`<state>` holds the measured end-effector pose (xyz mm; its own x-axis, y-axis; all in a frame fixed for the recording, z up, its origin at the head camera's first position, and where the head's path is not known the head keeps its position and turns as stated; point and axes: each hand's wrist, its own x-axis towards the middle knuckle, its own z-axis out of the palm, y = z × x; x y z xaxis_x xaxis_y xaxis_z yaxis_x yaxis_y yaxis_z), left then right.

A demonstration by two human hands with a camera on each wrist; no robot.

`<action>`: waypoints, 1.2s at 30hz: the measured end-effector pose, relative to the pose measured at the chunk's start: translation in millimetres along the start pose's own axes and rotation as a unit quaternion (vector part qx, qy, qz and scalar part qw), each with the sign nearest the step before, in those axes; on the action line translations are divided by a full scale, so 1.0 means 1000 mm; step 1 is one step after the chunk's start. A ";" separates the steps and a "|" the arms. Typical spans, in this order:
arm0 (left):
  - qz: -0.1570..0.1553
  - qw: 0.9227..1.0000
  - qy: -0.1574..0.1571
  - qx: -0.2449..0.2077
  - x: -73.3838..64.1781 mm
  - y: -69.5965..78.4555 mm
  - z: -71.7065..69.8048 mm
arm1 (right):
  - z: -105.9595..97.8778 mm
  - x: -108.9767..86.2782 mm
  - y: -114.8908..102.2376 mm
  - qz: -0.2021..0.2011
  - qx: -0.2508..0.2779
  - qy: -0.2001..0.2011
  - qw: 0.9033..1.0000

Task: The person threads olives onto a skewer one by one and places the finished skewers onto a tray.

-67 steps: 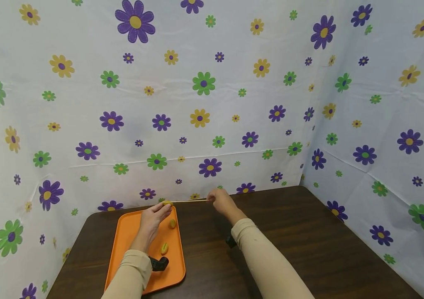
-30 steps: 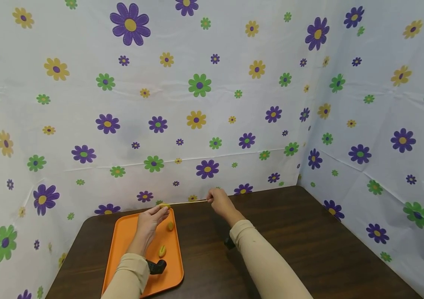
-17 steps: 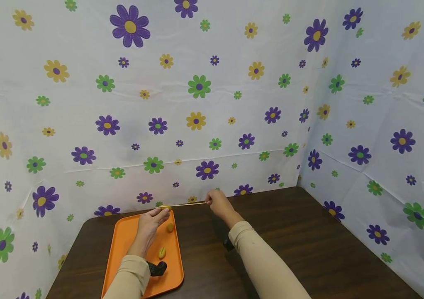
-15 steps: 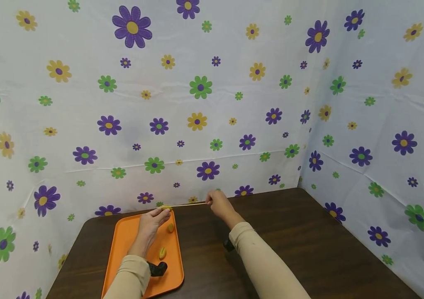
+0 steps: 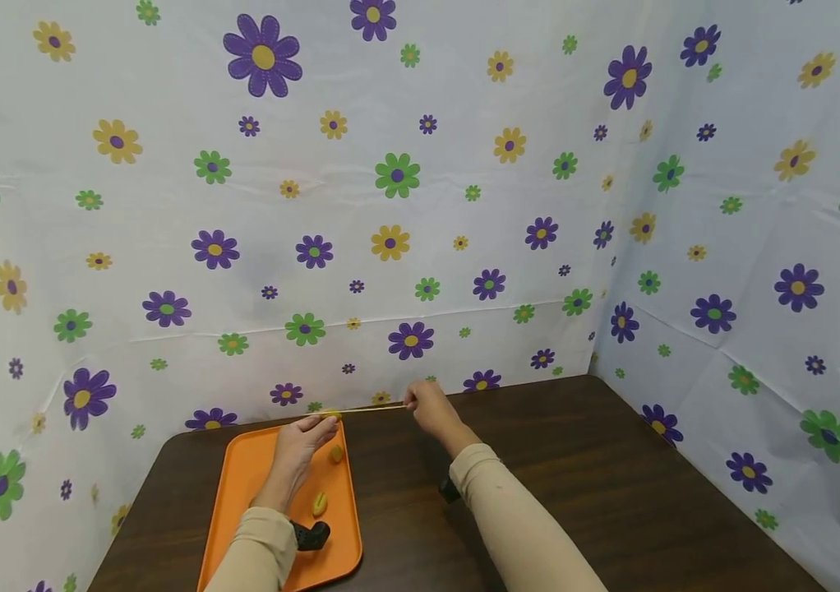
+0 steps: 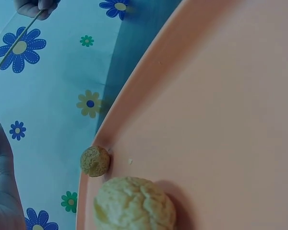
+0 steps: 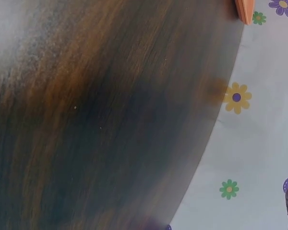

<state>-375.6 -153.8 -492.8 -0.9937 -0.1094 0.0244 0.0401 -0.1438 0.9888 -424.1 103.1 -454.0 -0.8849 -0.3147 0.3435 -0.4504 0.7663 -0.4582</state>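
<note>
My left hand is over the far end of an orange tray, pinching a small yellow piece at its fingertips. From there a thin, straight, yellowish strand runs to my right hand, whose curled fingers pinch its other end above the table. Whether the strand is string or a stick, I cannot tell. On the tray rest two wrinkled, tan, walnut-like pieces: a nearer one with a slit and a farther one. The left wrist view shows the strand slanting down from the right hand.
A dark wood-grain table extends to the right of the tray. Flower-printed white cloth hangs behind the table and along its sides. Black wrist mounts sit below both wrists, the left one above the tray.
Both hands keep the same hold, with the strand stretched between them throughout. The right hand has shifted very slightly left and lower in view; the whole head view has drifted a little.
</note>
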 end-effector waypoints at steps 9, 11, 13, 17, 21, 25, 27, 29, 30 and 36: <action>0.000 1.000 -0.005 0.001 -0.001 -0.002 0.000 | 0.002 -0.001 -0.003 0.020 0.012 -0.018 1.000; 0.000 1.000 -0.006 0.001 -0.001 -0.001 0.000 | 0.001 -0.001 -0.005 0.024 0.014 -0.020 0.999; 0.002 1.000 -0.007 0.006 -0.001 -0.001 0.001 | 0.001 -0.001 -0.006 0.027 0.013 -0.021 0.999; 0.003 1.000 -0.006 0.014 -0.001 0.000 0.001 | 0.002 -0.001 -0.008 0.028 0.012 -0.021 0.999; -0.001 1.000 -0.005 0.013 -0.001 0.000 0.001 | 0.002 0.000 -0.010 0.029 0.013 -0.020 0.999; -0.001 1.000 -0.004 0.009 -0.001 0.000 0.002 | 0.003 0.000 -0.011 0.029 0.011 -0.015 0.999; -0.001 1.000 -0.003 0.008 -0.001 0.000 0.002 | 0.003 0.000 -0.011 0.029 0.016 -0.015 0.999; -0.002 1.000 -0.003 0.009 -0.001 0.000 0.003 | 0.003 0.000 -0.010 0.031 0.020 -0.017 0.999; -0.002 1.000 -0.003 0.011 -0.001 -0.001 0.003 | 0.004 0.000 -0.010 0.030 0.022 -0.018 0.999; -0.005 1.000 -0.005 -0.003 -0.001 -0.001 0.004 | 0.004 -0.002 -0.008 0.005 0.015 -0.013 1.000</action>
<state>-374.5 -150.1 -493.2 -0.9951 -0.0975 0.0162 0.0308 -0.1499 0.9882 -419.0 95.2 -454.4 -0.8916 -0.3219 0.3184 -0.4452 0.7517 -0.4865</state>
